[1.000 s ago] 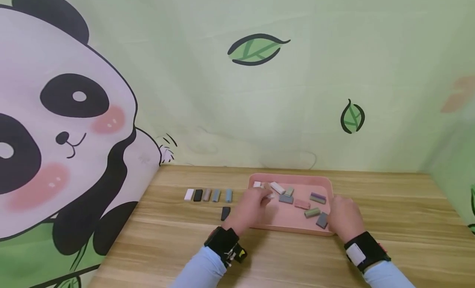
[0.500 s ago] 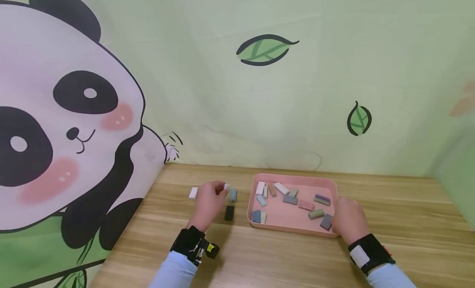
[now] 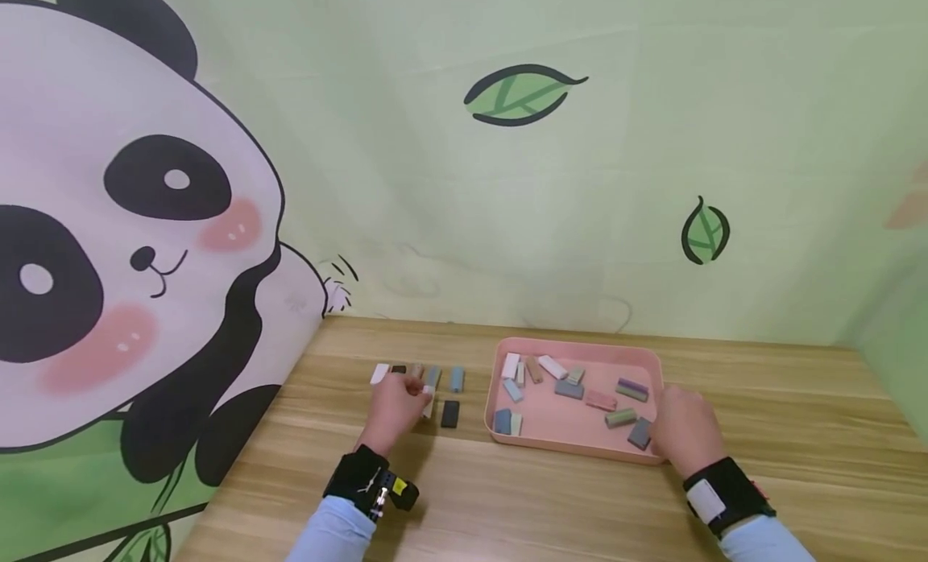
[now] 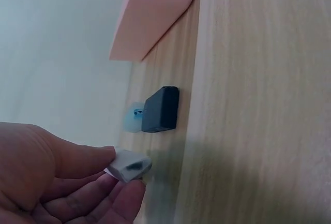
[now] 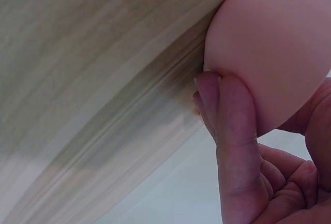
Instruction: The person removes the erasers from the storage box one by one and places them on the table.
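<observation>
My left hand [image 3: 390,411] pinches a small white eraser [image 4: 129,164] with a dark smudge on its end between thumb and fingers. It is low over the table, just in front of a row with a white eraser [image 3: 379,373], a brown one [image 3: 416,370], a grey-blue one [image 3: 432,375] and a blue one [image 3: 457,378]; the hand partly hides a black one. Closer to me lies another black eraser [image 4: 161,109], right of the hand. My right hand [image 3: 687,430] grips the right edge of a pink tray [image 3: 558,429], its fingers [image 5: 237,125] against the outer wall.
Several erasers lie loose in the tray, among them a pink one [image 3: 600,400], a green one [image 3: 620,418] and a dark grey one [image 3: 640,434]. A green cloth [image 3: 471,208] printed with a panda hangs behind the wooden table [image 3: 507,497].
From over the tray's left side, my left hand has moved left to the row with the white eraser, then slightly lower. My right hand has stayed at the tray's right edge.
</observation>
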Available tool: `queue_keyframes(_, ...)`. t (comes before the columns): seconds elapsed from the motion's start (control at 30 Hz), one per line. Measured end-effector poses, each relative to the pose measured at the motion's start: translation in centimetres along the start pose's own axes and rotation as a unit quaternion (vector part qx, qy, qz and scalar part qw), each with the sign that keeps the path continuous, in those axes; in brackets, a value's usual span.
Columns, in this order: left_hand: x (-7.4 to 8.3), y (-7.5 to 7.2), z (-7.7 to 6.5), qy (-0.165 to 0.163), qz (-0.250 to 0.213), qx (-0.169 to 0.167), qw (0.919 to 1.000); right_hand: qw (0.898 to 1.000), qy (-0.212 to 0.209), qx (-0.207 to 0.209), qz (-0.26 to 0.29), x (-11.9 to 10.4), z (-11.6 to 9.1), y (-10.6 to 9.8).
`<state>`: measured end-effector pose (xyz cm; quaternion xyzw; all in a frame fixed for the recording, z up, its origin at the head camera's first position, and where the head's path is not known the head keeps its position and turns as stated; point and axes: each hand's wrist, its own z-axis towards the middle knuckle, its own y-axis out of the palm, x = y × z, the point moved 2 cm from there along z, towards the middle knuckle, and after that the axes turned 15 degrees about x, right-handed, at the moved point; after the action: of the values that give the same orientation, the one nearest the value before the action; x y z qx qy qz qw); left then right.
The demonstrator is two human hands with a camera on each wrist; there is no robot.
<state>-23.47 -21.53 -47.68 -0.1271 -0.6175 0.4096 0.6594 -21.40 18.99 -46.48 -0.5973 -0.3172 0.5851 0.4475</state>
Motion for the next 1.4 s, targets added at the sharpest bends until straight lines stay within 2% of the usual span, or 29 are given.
queue_keyframes(0.1,-0.3,0.2,-0.1,-0.027,-0.01,-0.026,0.9992,1.0,-0.001,0.002,0.0,-0.1,0.0,0.0)
queue_keyframes(0.2,-0.5,0.3,-0.1,-0.041,-0.012,-0.036,0.9984,1.0,-0.002,0.003,0.0,-0.1,-0.1,-0.1)
queue_keyframes(0.43,-1.0,0.7,0.1,-0.016,0.005,-0.017,0.9997,1.0,0.006,0.001,0.003,0.0,-0.1,0.0)
queue_keyframes(0.67,-0.9,0.4,-0.1,-0.023,0.023,-0.014,0.9994,1.0,0.009,-0.004,0.0,0.1,0.0,0.3)
queue_keyframes(0.83,-0.8,0.2,-0.2,0.001,0.042,0.005,0.9991,1.0,-0.007,0.008,-0.003,0.2,0.0,0.3)
queue_keyframes(1.0,-0.8,0.0,-0.2,0.0,0.05,0.013,0.9987,1.0,-0.02,0.021,-0.001,0.2,0.0,0.2)
queue_keyframes(1.17,0.4,-0.5,-0.3,0.025,0.08,0.036,0.9958,1.0,-0.018,0.02,-0.005,0.2,0.1,0.3)
queue_keyframes(1.3,2.6,-0.8,-0.9,0.046,0.083,0.046,0.9944,1.0,-0.017,0.018,-0.007,0.2,0.1,0.4)
queue_keyframes(1.4,4.6,-0.6,-1.4,0.057,0.064,0.043,0.9954,1.0,-0.018,0.02,-0.006,0.2,0.1,0.5)
